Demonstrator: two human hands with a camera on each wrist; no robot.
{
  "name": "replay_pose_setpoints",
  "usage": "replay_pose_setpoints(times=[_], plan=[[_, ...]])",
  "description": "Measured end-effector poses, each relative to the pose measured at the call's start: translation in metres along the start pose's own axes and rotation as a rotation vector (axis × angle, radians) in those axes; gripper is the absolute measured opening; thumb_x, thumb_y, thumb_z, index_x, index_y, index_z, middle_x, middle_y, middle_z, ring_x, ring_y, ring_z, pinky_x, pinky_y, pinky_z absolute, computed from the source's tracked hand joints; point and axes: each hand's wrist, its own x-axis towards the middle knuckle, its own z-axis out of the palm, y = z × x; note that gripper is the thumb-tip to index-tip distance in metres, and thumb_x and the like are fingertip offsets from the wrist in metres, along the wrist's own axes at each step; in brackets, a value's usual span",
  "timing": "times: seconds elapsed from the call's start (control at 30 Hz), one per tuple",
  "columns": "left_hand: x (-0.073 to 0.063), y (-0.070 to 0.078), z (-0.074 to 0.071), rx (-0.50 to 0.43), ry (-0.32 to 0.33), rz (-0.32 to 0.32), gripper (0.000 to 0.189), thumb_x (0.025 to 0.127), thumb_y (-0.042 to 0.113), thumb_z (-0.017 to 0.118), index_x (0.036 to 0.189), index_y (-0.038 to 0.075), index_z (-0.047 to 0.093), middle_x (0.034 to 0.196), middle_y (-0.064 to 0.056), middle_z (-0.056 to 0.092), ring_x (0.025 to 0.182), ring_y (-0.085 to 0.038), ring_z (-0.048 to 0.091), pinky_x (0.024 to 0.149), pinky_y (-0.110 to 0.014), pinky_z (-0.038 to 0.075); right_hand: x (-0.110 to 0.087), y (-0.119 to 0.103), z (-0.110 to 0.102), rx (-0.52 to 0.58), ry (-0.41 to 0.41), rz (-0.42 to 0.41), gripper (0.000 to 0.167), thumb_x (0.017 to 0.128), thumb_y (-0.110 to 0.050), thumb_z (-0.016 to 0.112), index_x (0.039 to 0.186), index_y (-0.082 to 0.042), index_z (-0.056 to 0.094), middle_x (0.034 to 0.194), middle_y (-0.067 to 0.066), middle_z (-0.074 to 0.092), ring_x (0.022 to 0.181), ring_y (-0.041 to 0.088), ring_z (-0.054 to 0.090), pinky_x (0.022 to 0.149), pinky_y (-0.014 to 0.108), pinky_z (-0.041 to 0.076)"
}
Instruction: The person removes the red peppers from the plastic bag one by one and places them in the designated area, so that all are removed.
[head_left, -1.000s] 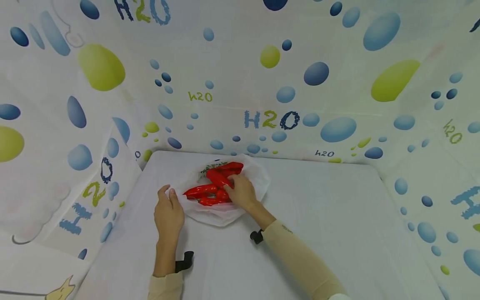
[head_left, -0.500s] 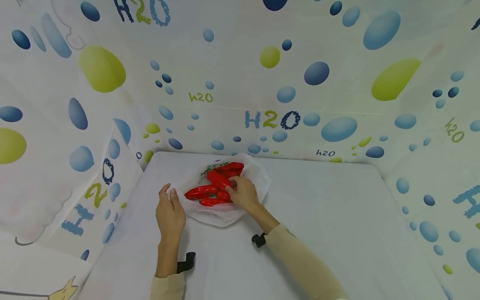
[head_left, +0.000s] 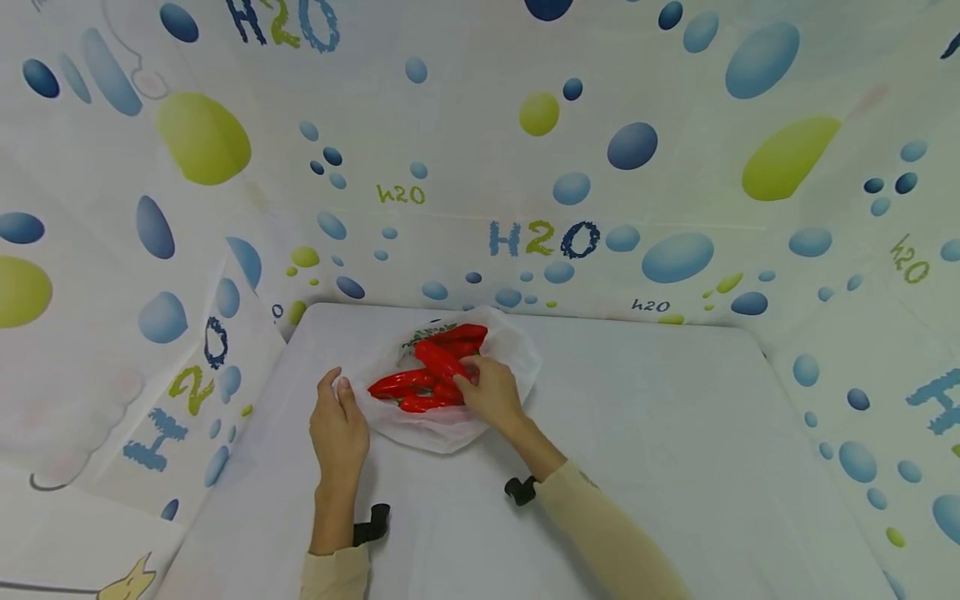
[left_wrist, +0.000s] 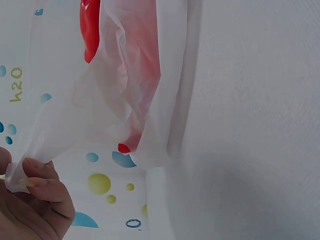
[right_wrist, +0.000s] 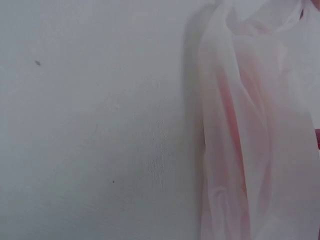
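Several long red peppers [head_left: 402,383] lie inside an opened white plastic bag [head_left: 446,440] on the table. My left hand [head_left: 340,431] is at the bag's left side. In the left wrist view, its thumb and fingers [left_wrist: 44,189] pinch the bag's edge and pull it taut. Reaching into the bag from the right, my right hand [head_left: 496,392] grips the near end of one red pepper [head_left: 438,359] between thumb and fingers. The right wrist view mostly takes in the bag's outer side [right_wrist: 235,150], with red showing through; only a sliver of skin appears at its top corner.
A white-covered table [head_left: 637,433] extends around the bag, mostly to the right and in front. Behind it and to the left rises a white curtain [head_left: 480,150] printed with blue and green dots. Black wrist cameras [head_left: 372,524] sit on both forearms.
My right hand has drawn back slightly to the right, and more of the pepper at its fingertips shows. The left hand and the bag stay nearly still.
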Motion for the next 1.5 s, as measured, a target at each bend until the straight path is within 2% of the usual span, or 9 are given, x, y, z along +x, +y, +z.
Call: replay_pose_setpoints(times=[0.1, 0.13, 0.23, 0.33, 0.43, 0.67, 0.77, 0.97, 1.5], plan=[[0.000, -0.001, 0.001, -0.002, 0.003, 0.010, 0.047, 0.114, 0.030, 0.038, 0.145, -0.004, 0.051, 0.119, -0.034, 0.066, 0.103, -0.052, 0.064, 0.091, -0.066, 0.049, -0.004, -0.002, -0.003, 0.019, 0.008, 0.001, 0.031, 0.097, -0.018, 0.075, 0.126, -0.006, 0.072, 0.092, 0.004, 0.067, 0.076, 0.016, 0.056, 0.066, 0.026, 0.049], [0.000, -0.001, 0.001, -0.001, 0.002, 0.013, 0.047, 0.114, 0.029, 0.038, 0.144, -0.004, 0.051, 0.118, -0.033, 0.066, 0.102, -0.051, 0.064, 0.090, -0.066, 0.049, -0.006, -0.004, -0.004, 0.027, 0.010, 0.005, 0.032, 0.097, -0.018, 0.075, 0.126, -0.006, 0.072, 0.091, 0.004, 0.067, 0.076, 0.016, 0.056, 0.065, 0.026, 0.049], [0.000, 0.000, 0.001, 0.009, 0.007, 0.022, 0.045, 0.114, 0.027, 0.038, 0.144, -0.004, 0.052, 0.099, -0.030, 0.066, 0.085, -0.046, 0.061, 0.080, -0.060, 0.050, -0.010, -0.006, -0.007, 0.057, 0.022, 0.014, 0.032, 0.097, -0.018, 0.075, 0.126, -0.006, 0.072, 0.092, 0.003, 0.067, 0.075, 0.016, 0.056, 0.062, 0.024, 0.049], [0.000, 0.000, 0.002, 0.026, 0.013, 0.026, 0.044, 0.114, 0.026, 0.038, 0.143, -0.003, 0.053, 0.081, -0.022, 0.057, 0.071, -0.038, 0.053, 0.068, -0.051, 0.046, -0.014, -0.008, -0.011, 0.076, 0.037, 0.023, 0.032, 0.097, -0.018, 0.075, 0.127, -0.007, 0.072, 0.093, 0.003, 0.068, 0.074, 0.016, 0.056, 0.060, 0.024, 0.050], [0.000, 0.000, 0.003, 0.039, 0.011, 0.015, 0.044, 0.114, 0.028, 0.038, 0.144, -0.002, 0.053, 0.075, -0.017, 0.052, 0.067, -0.034, 0.048, 0.065, -0.046, 0.042, -0.018, -0.009, -0.015, 0.082, 0.049, 0.014, 0.032, 0.097, -0.018, 0.075, 0.127, -0.007, 0.072, 0.096, 0.004, 0.070, 0.076, 0.018, 0.058, 0.061, 0.024, 0.051], [-0.001, 0.000, 0.003, 0.026, 0.001, -0.004, 0.045, 0.114, 0.029, 0.038, 0.144, -0.001, 0.052, 0.091, -0.027, 0.063, 0.081, -0.042, 0.058, 0.076, -0.055, 0.048, -0.027, -0.010, -0.021, 0.128, 0.064, 0.000, 0.036, 0.096, -0.016, 0.076, 0.130, -0.005, 0.070, 0.116, 0.010, 0.073, 0.091, 0.023, 0.064, 0.074, 0.029, 0.059], [-0.001, 0.001, 0.003, 0.034, 0.003, -0.001, 0.044, 0.114, 0.029, 0.038, 0.143, -0.001, 0.052, 0.085, -0.025, 0.060, 0.074, -0.040, 0.055, 0.071, -0.052, 0.046, -0.029, -0.009, -0.021, 0.145, 0.078, 0.000, 0.036, 0.097, -0.015, 0.076, 0.130, -0.005, 0.070, 0.113, 0.009, 0.073, 0.088, 0.022, 0.064, 0.076, 0.030, 0.059], [-0.001, 0.003, 0.003, 0.062, 0.009, 0.014, 0.043, 0.114, 0.027, 0.039, 0.143, -0.001, 0.053, 0.071, -0.012, 0.048, 0.059, -0.026, 0.040, 0.057, -0.039, 0.036, -0.035, -0.006, -0.022, 0.194, 0.130, -0.015, 0.035, 0.096, -0.013, 0.076, 0.129, -0.003, 0.071, 0.113, 0.009, 0.074, 0.088, 0.020, 0.065, 0.078, 0.029, 0.058], [-0.002, 0.001, 0.001, 0.073, 0.008, -0.015, 0.044, 0.114, 0.030, 0.039, 0.144, 0.001, 0.051, 0.069, -0.010, 0.046, 0.056, -0.022, 0.039, 0.053, -0.034, 0.037, -0.050, -0.001, -0.032, 0.314, 0.266, -0.004, 0.031, 0.096, -0.008, 0.074, 0.127, -0.002, 0.072, 0.109, 0.006, 0.075, 0.085, 0.019, 0.068, 0.077, 0.030, 0.057]])
